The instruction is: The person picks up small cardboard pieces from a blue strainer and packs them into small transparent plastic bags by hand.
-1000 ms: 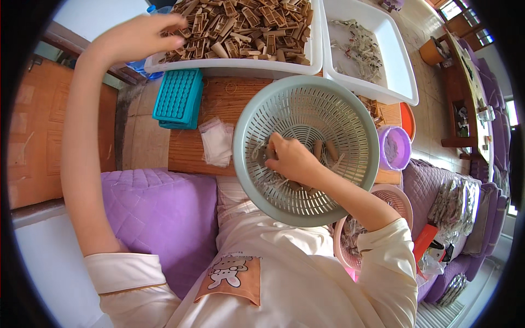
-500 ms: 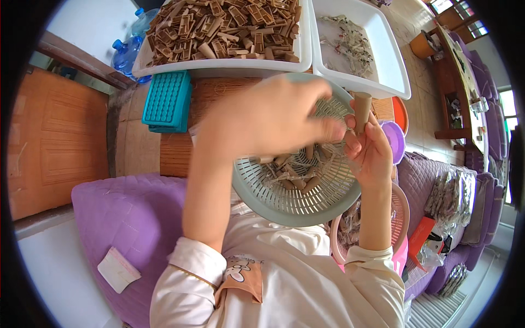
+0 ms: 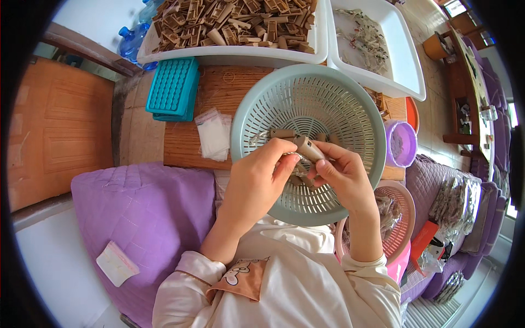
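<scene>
Hidden fingertips and crowded parts mark the scene as a person works with both hands above a grey-green slotted basket (image 3: 237, 134). The left hand (image 3: 257, 174) covers part of the wiry clutter in the bowl, and a thin shiny strand (image 3: 298, 157) at its fingertips is too fine to trace. Tan cylinders lying below, one (image 3: 283, 133) just beyond the left hand, are partly screened by the fingers and cannot be counted. The upper edge of the view cuts off a white tub (image 3: 235, 55) of brown pieces (image 3: 224, 24); the right forearm covers part of a pink basket (image 3: 407, 218).

Half a second earlier, the left hand is a blur over the bowl and the right hand (image 3: 348, 174) holds a tan cylinder (image 3: 309, 148) upright near the right rim; now both hands meet over the bowl's middle, the cylinder tipped between them. Its long axis slants from upper left to lower right, the dark-marked end facing up toward the left hand. Right thumb and fingers grip its lower end; the left thumb and forefinger stand close together, though what they pinch cannot be told.
</scene>
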Tool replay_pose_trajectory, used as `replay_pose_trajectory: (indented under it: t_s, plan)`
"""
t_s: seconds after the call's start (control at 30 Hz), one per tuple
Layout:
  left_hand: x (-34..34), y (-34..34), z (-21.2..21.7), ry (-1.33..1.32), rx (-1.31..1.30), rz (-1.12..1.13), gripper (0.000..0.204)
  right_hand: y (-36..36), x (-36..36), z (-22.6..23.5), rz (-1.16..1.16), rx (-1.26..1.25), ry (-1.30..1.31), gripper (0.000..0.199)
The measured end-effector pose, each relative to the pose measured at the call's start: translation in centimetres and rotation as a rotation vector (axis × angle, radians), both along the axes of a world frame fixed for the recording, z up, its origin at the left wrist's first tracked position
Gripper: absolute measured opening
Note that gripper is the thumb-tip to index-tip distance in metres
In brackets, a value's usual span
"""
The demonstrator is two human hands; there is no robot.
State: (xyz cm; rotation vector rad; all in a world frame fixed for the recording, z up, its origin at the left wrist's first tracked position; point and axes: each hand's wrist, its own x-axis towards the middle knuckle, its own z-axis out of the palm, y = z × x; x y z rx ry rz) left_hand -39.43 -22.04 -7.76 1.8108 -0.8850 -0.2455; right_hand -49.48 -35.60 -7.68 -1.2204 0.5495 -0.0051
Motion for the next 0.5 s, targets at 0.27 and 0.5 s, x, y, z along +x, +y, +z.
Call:
replay_pose_trajectory:
  t_s: [0.27, 0.5]
  plan:
    - [4.6, 3.0, -3.8, 0.179, 0.124, 0.435, 0.026, -0.3, -1.8, -1.9, -0.016, -0.038, 0.025, 0.031]
    - [9.0, 6.5, -12.2, -0.155, 0.695, 0.752, 0.029, 0.0, -2.0, -2.1, -0.067, -0.071, 0.075, 0.031]
